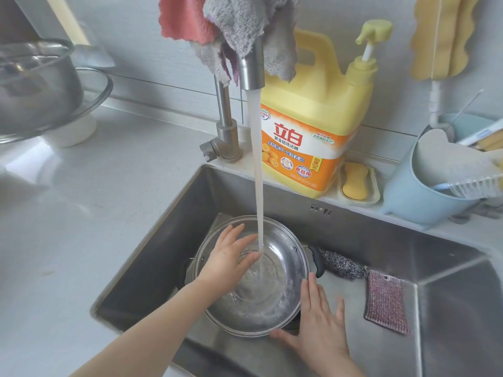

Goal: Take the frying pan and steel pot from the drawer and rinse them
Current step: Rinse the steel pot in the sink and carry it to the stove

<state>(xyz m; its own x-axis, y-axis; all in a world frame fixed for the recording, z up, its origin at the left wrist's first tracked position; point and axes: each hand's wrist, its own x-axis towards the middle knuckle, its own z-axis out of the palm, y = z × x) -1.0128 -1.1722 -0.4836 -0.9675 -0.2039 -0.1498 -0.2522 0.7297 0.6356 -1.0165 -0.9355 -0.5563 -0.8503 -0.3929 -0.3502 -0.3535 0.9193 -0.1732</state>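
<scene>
Steel pot [268, 281] sits in the sink [449, 281], directly under the tap [251, 72]; water stream [258, 186] runs into it, foamy water inside. Left hand [228, 257] inside the pot, fingers spread flat against its inner wall, gripping nothing. Right hand [318, 319] open, fingers extended, palm pressed on the pot's outer rim on the near-right side, thumb at the rim. Black pot handle [318, 261] on the side away from the left hand. Steel scourer [341, 263] and purple sponge cloth [386, 302] lie beyond that handle on the sink floor. Yellow detergent jug [307, 131] stands on the bench behind the sink.
</scene>
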